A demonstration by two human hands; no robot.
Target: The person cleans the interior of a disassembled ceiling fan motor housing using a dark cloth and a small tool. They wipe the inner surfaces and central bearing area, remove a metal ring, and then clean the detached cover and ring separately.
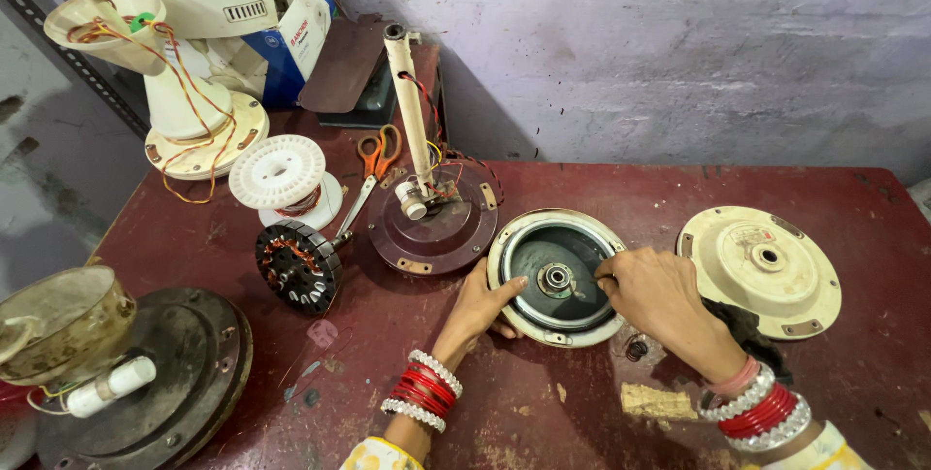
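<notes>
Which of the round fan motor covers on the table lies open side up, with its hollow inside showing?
The cream cover between both hands, showing its dark hollow and centre bearing. The cream one at right lies dome up.

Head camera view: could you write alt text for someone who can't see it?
Two bangled hands work on a round cream fan motor housing on a worn red table: the left hand steadies its rim, and the right hand reaches its fingertips inside. Around it lie a cream cover plate, a wound stator, a white spool and orange scissors.
</notes>
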